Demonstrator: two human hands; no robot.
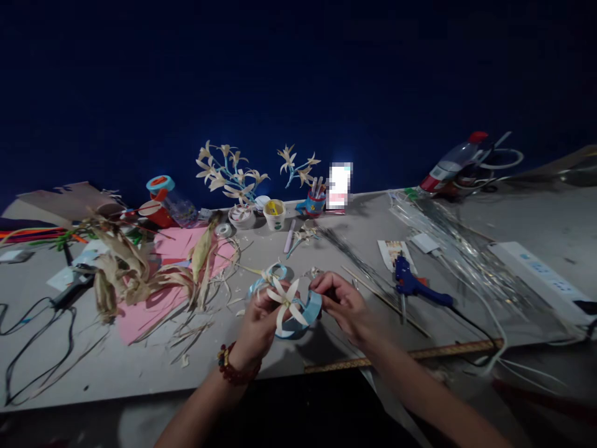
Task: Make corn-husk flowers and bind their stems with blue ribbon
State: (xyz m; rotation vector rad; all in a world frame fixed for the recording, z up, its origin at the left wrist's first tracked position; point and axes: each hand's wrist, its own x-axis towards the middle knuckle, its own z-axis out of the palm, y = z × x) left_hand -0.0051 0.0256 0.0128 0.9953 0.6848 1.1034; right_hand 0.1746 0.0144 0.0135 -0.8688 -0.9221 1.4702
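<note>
Just above the table's front part, my left hand (261, 320) is closed on a cream handmade flower (285, 302) with long narrow petals, which look like dried corn husk. Pale blue ribbon-like tape (313, 306) runs from the flower's stem to my right hand (342, 305). The right thumb and fingers pinch that tape. More blue tape loops behind and below the flower. Behind my hands, a small husk-flower sprig (304, 236) lies on the table. My fingers partly hide the stem.
Dried corn husks (125, 267) and pink paper (133, 320) lie at left. To the right are a blue glue gun (410, 280), thin wires (359, 252) and a white power strip (541, 280). Flower branches (228, 168), tubs (274, 218) and a tilted bottle (454, 163) line the back.
</note>
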